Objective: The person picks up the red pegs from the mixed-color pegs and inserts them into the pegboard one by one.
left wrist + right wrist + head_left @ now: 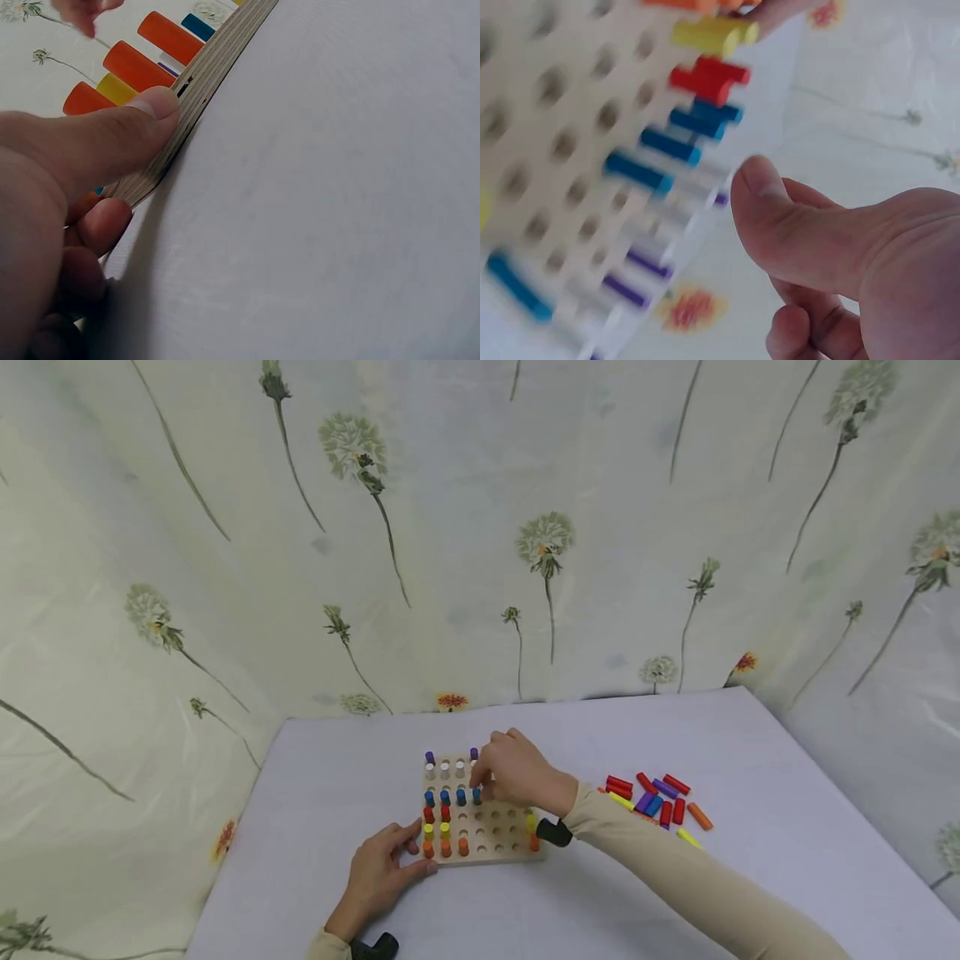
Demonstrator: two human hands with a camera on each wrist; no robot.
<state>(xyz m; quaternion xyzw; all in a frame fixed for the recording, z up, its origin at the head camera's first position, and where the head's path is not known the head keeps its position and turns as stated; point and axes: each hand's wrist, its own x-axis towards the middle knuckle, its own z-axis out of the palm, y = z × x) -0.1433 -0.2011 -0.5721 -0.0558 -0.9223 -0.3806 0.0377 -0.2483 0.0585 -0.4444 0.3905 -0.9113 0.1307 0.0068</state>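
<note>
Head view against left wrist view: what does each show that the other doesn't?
Only the head view shows the right hand over the pegboard's blue row, the empty holes, and the loose pegs lying on the table to the right. Only the left wrist view shows the left thumb pressed on the board's layered edge. Both show the left hand at the board's near left corner beside orange pegs.

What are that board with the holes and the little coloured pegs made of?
The board looks like unpainted plywood: its edge shows stacked pale layers in the left wrist view. The pegs seem to be painted wood, or perhaps plastic; their smooth, solid bright colours leave that open.
</note>
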